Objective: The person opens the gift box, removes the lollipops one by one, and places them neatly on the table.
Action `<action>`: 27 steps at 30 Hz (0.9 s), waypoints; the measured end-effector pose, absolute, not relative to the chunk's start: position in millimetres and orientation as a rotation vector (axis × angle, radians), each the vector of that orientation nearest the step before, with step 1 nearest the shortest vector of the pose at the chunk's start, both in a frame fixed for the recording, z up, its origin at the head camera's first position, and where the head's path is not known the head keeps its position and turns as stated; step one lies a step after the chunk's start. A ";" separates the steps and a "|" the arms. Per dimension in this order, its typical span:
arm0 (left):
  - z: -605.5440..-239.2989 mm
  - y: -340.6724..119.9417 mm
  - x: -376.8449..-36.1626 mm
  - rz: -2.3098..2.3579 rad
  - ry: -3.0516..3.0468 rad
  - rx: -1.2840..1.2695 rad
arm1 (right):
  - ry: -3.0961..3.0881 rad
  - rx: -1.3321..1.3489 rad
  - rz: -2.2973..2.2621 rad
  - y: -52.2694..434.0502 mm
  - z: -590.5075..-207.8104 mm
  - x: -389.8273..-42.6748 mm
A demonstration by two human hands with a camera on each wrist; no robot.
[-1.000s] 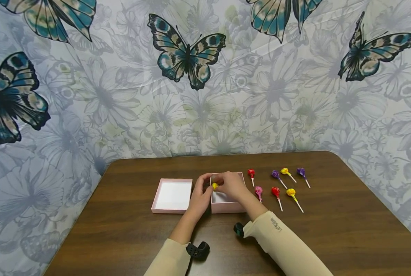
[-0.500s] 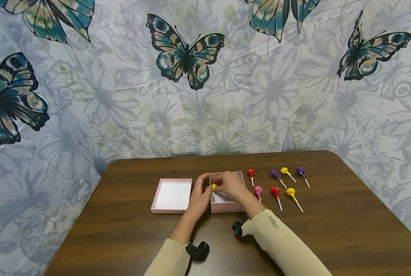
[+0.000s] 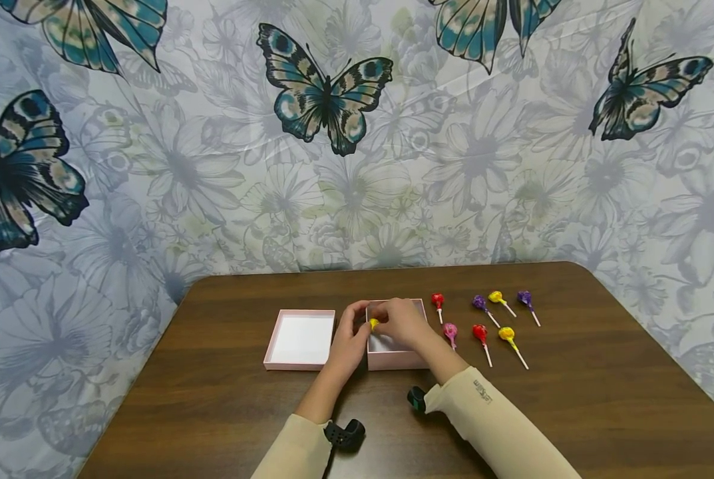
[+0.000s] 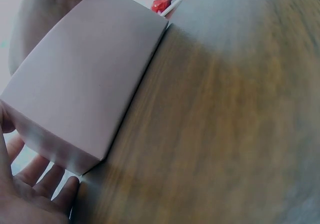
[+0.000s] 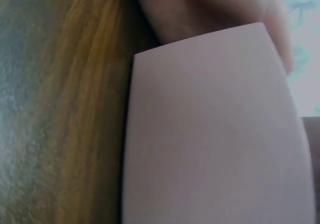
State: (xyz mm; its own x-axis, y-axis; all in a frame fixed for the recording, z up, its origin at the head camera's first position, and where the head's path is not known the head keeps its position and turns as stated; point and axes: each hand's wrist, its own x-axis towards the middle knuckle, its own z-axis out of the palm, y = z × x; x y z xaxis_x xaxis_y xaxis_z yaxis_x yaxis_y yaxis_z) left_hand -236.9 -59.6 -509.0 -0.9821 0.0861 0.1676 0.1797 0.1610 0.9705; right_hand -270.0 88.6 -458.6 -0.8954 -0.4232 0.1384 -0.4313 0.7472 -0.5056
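Both hands meet over the left far corner of the open pink box [image 3: 392, 359], which sits mid-worktop [image 3: 213, 399] beside its lid [image 3: 299, 339], lying upturned to the left. The right hand [image 3: 401, 321] comes over the box from the near right, fingers curled in a pinch grip on a yellow lollipop [image 3: 372, 323] held just above the box's left wall. The left hand [image 3: 349, 339] is against that left wall; the left wrist view shows its fingers [image 4: 47, 181] relaxed beside the box's outer face, so its grip looks apart, steadying rather than clamping, though whether the thumb also touches the lollipop I cannot tell. Judgement on handling: the lollipop is light, with a hard round head in a crinkly wrapper that may slide under the fingertips, and a thin stiff stick that could bend or snap if levered; best taken at the stick just under the head, or by the head itself. The box looks like thin card, light, easily nudged, walls crushable if squeezed; hold by opposite walls. To the right lie seven more lollipops: red [image 3: 436, 301], pink [image 3: 449, 330], red [image 3: 479, 331], yellow [image 3: 506, 334], purple [image 3: 479, 303], yellow [image 3: 496, 297], purple [image 3: 524, 297], each apart from its neighbours.
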 end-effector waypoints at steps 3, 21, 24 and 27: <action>-509.7 -59.2 -238.0 -1.950 -2.335 -0.277 | -2.897 0.697 0.891 91.9 -452.8 -266.2; -510.2 -58.7 -239.6 -1.924 -2.363 -0.223 | -2.622 0.461 1.218 112.4 -420.7 -226.7; -509.7 -58.0 -239.1 -1.916 -2.366 -0.223 | -2.584 0.428 1.262 118.0 -415.0 -220.8; -509.4 -57.2 -238.6 -1.906 -2.370 -0.222 | -2.554 0.389 1.326 126.0 -411.1 -215.7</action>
